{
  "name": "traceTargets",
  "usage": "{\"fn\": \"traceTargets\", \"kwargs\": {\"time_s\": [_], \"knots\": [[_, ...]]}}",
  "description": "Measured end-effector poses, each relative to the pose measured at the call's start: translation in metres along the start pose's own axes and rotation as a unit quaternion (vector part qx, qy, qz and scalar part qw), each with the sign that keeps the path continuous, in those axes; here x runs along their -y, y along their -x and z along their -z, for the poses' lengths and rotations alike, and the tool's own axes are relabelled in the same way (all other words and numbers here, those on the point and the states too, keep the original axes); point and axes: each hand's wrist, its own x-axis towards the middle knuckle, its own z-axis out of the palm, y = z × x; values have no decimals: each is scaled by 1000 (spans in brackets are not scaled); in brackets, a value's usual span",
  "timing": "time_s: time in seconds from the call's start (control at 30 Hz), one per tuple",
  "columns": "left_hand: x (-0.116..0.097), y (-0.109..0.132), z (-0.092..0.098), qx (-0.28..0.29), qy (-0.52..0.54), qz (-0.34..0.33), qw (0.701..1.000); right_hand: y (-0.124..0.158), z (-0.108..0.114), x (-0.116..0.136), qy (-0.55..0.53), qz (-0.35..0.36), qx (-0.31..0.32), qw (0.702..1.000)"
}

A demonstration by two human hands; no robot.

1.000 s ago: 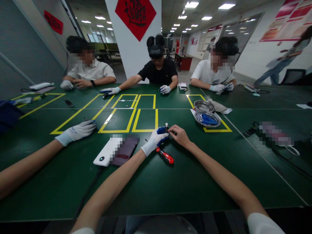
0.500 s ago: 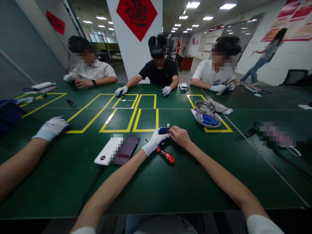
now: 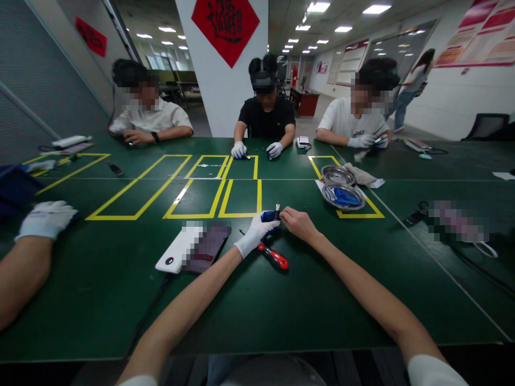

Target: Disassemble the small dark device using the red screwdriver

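My left hand (image 3: 259, 233), in a white glove with blue on the palm side, is closed around a small dark piece with a shiny metal top (image 3: 277, 210). That piece stands upright between the fingers, and its lower part is hidden. Bare and pinched, my right hand (image 3: 296, 221) meets it from the right; whether the fingertips hold something small cannot be made out. Under my left hand a screwdriver (image 3: 276, 257) with a red and black handle lies on the green table (image 3: 257, 311). Its shaft is partly covered by the glove.
A white power bank (image 3: 179, 252) and a dark phone (image 3: 207, 246) lie left of my forearm. Metal bowls (image 3: 363, 202), one with blue-white cloth, sit at right. Yellow tape (image 3: 193, 216) marks the table. A neighbour's gloved hand (image 3: 46, 220) is at left; several people sit opposite.
My hands stay almost still at the dark piece. The neighbour's gloved hand has drawn back left. The person opposite has pulled one gloved hand in, and a walker behind has moved left.
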Motion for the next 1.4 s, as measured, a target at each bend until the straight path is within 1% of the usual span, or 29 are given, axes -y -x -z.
{"fn": "traceTargets", "kwargs": {"time_s": [0.17, 0.27, 0.33, 0.4, 0.47, 0.57, 0.6, 0.63, 0.7, 0.77, 0.83, 0.93, 1.07, 1.27, 1.4], "knots": [[0, 1, -1, 16, 12, -18, 1000, 2, 0, 0, 17, 23, -8, 1000], [1, 0, -1, 10, 21, -18, 1000, 3, -1, -2, 22, 28, -5, 999], [2, -1, 0, 7, 23, -17, 1000, 3, -1, -3, 7, 41, -3, 999], [3, -2, 0, 11, 22, -16, 1000, 3, 0, -7, -32, 41, -12, 999], [5, -3, 2, 13, 20, -18, 1000, 3, 1, -14, -78, -2, -42, 996], [6, -4, 4, 7, 19, -7, 1000, 2, 2, -36, -118, -139, -103, 978], [6, -4, 4, 5, 23, -1, 1000, 2, 2, -44, -122, -182, -110, 969], [6, -4, 4, 6, 32, 6, 999, 3, 1, -52, -125, -217, -105, 962], [4, -4, 4, 11, 62, 17, 998, 6, -3, -67, -127, -256, -67, 956], [2, -5, 3, 26, 101, 31, 994, 9, -9, -76, -122, -266, -19, 956], [0, -5, 2, 46, 136, 52, 988, 11, -14, -78, -112, -265, 14, 958], [-1, -5, 0, 64, 165, 81, 981, 11, -18, -75, -98, -257, 30, 961], [1, -5, -2, 52, 154, 97, 982, 9, -17, -68, -72, -241, 41, 967], [-1, -1, -5, 39, 93, 44, 994, 5, -8, -59, 2, -217, 94, 972], [-3, 1, -8, 28, 83, 35, 996, 2, -2, -53, 32, -212, 117, 970]]}}
